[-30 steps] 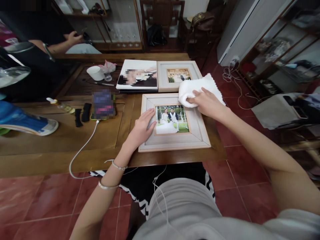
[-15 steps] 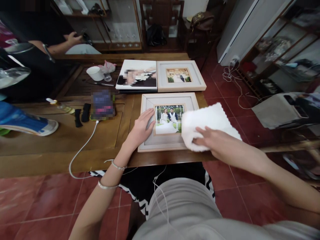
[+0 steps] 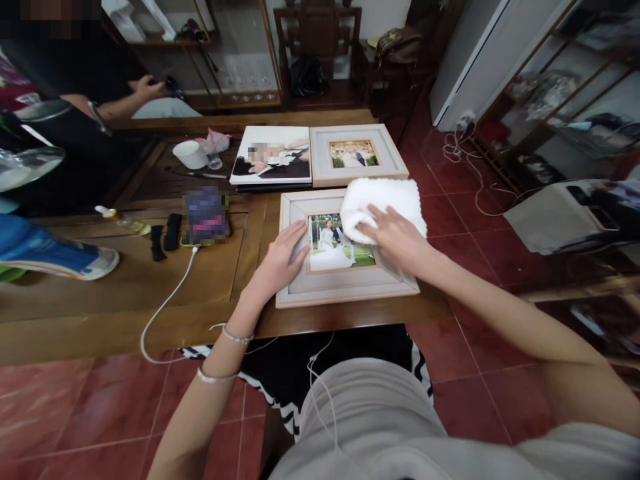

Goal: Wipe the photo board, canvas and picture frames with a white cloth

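A light wooden picture frame (image 3: 320, 283) with a photo of a couple lies flat near the table's front edge. My left hand (image 3: 286, 259) rests flat on its left side, fingers stretched out over the border. Over the upper right part of the frame is a folded white cloth (image 3: 393, 200), gripped and pressed down by my right hand (image 3: 393, 233). The cloth hides that corner and part of the photo. Just behind lie a second picture frame (image 3: 393, 171) and a photo album (image 3: 275, 175) with a couple on its cover.
On the wooden table (image 3: 200, 320) to the left are a phone (image 3: 206, 217) on a white cable, black straps (image 3: 173, 231), a dropper bottle (image 3: 123, 220), a blue bottle (image 3: 50, 248) and a white cup (image 3: 190, 155). A person's hand (image 3: 149, 88) shows across the table.
My right hand has moved the white cloth up and left, from the frame's right side to its upper right. The lower right corner now shows. My left hand stays in place.
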Action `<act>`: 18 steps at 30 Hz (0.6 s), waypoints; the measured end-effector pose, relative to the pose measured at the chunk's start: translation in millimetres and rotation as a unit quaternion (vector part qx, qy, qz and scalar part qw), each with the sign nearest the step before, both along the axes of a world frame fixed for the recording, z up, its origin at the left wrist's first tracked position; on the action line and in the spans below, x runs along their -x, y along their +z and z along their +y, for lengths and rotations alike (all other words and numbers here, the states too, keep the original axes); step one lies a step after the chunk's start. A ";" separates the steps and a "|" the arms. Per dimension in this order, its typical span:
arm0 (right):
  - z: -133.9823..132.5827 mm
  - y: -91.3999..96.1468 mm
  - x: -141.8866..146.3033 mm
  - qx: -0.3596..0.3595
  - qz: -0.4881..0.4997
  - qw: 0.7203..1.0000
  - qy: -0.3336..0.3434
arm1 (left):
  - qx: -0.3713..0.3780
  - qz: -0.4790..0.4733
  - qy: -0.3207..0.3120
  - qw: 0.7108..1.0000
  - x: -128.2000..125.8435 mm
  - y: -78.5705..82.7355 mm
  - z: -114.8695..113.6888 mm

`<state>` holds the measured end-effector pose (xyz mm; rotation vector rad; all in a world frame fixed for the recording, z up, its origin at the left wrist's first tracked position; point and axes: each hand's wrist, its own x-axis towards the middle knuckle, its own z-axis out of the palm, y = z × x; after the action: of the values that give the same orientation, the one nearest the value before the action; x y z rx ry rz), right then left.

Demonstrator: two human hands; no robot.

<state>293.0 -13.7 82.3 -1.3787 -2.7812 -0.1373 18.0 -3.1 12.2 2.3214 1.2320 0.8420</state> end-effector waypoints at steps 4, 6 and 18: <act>49.9 -12.4 10.3 -0.054 -0.007 0.998 -0.043 | 0.002 -0.003 -0.003 1.000 0.6 1.9 -0.3; 53.5 -12.7 16.9 -0.026 -0.020 0.999 -0.040 | -0.001 -0.005 -0.003 1.000 0.3 2.7 -0.7; -89.0 47.0 10.7 0.228 -0.020 0.956 0.182 | -0.014 0.002 0.017 1.000 -2.8 4.6 -2.8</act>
<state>282.3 -102.7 129.3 -0.8835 -3.1698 0.5232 20.8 -5.8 16.8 2.3317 1.2720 0.8704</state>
